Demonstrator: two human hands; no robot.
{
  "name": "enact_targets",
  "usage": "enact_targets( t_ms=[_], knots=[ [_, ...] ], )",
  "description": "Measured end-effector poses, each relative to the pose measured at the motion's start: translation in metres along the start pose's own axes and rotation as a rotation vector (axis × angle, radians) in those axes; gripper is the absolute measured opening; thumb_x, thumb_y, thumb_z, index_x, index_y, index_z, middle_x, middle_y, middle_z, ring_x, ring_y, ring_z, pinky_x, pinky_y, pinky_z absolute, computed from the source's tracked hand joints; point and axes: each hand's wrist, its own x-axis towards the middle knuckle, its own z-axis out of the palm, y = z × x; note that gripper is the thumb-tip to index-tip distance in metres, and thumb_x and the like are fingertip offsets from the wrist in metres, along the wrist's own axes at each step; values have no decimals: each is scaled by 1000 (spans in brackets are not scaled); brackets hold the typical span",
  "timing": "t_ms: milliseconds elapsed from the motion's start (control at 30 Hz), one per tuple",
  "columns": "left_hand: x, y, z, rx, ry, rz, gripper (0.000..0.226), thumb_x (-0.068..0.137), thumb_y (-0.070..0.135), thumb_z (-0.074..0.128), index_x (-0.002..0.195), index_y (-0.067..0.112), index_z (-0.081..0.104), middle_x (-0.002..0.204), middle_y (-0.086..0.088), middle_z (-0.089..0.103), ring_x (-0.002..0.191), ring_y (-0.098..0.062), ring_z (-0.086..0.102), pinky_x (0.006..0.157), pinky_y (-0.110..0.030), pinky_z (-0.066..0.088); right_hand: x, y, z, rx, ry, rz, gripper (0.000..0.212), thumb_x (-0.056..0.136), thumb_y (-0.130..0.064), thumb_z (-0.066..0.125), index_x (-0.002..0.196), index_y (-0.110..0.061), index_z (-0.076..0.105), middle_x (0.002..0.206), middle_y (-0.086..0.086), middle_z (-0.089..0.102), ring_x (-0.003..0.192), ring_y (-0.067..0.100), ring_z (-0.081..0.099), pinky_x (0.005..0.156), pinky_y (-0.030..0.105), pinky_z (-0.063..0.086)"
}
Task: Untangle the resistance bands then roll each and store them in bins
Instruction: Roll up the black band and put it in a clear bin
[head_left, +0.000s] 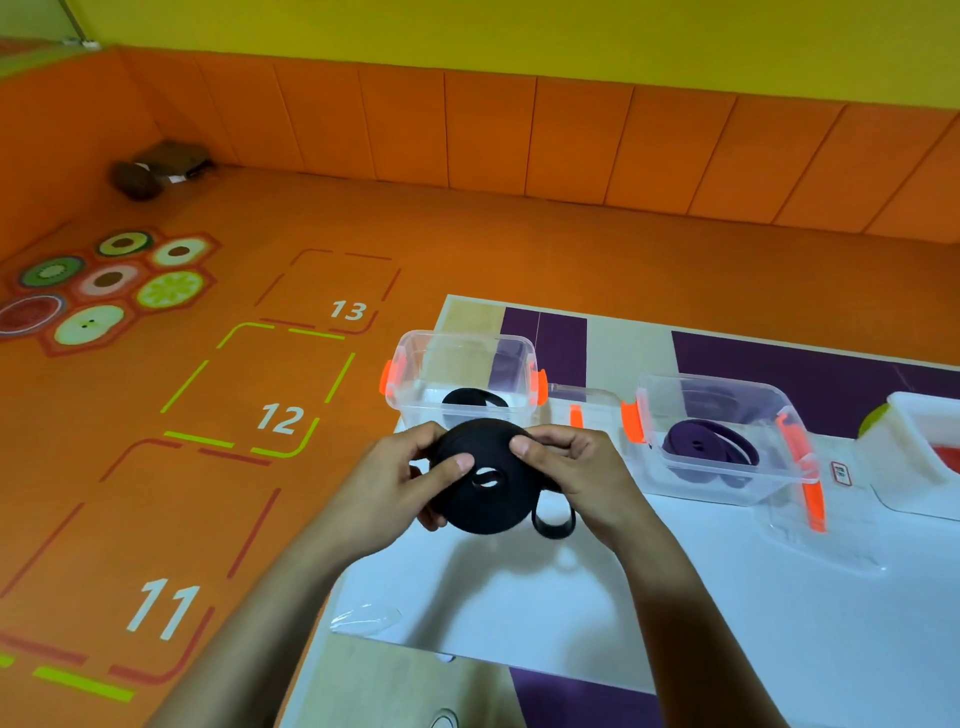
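A black resistance band (480, 499), rolled into a flat coil, is held above the table's left edge. My left hand (400, 480) grips its left side with the thumb on its face. My right hand (576, 467) pinches its upper right rim; a short loose loop hangs at the coil's lower right. Just behind stands a clear bin (415, 374) with orange latches, with another black band (472, 399) in it. To the right, a second clear bin (779, 410) holds a rolled purple band (696, 447).
A white sheet (675, 597) covers the table (467, 317) under my hands. A white container (904, 441) stands at the far right, and a clear lid (810, 540) lies in front of the purple band's bin. Orange floor with numbered squares lies left.
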Motion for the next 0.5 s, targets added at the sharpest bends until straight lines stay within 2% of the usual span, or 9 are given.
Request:
enact_targets(
  t_ms=[100, 200, 300, 400, 500],
  knots=[
    [3, -6, -9, -161, 158, -11, 20, 97, 29, 65, 101, 10, 63, 82, -4, 70, 57, -38, 70, 59, -47, 61, 3, 7, 5, 29, 71, 3, 15, 94, -18, 71, 103, -10, 79, 95, 12, 79, 88, 24, 76, 77, 32, 61],
    [6, -9, -19, -297, 299, -39, 30, 91, 32, 62, 99, 3, 58, 77, -4, 68, 52, -36, 69, 53, -42, 61, 4, 18, 17, 55, 134, -5, 17, 97, -16, 67, 106, -5, 76, 96, 13, 79, 92, 27, 76, 82, 33, 62],
    [8, -18, -24, -365, 360, -53, 27, 97, 23, 59, 101, -4, 57, 75, -15, 66, 51, -36, 68, 51, -39, 60, 8, 21, 37, 81, 157, -44, 13, 97, -12, 67, 103, -7, 76, 92, 13, 79, 83, 25, 74, 79, 29, 61],
    [7, -27, -28, -455, 417, -91, 24, 102, 15, 56, 105, -8, 56, 77, -24, 66, 49, -34, 67, 50, -37, 60, 14, 17, 52, 84, 184, -124, 23, 96, -11, 67, 119, -13, 69, 90, 15, 79, 78, 26, 75, 78, 29, 60],
    [3, -34, -35, -535, 432, -118, 23, 102, 14, 56, 107, -8, 57, 80, -24, 65, 48, -31, 66, 49, -34, 59, 17, 18, 67, 39, 171, -201, 32, 98, -12, 65, 129, -20, 66, 90, 14, 79, 79, 28, 76, 77, 26, 59]
  ],
)
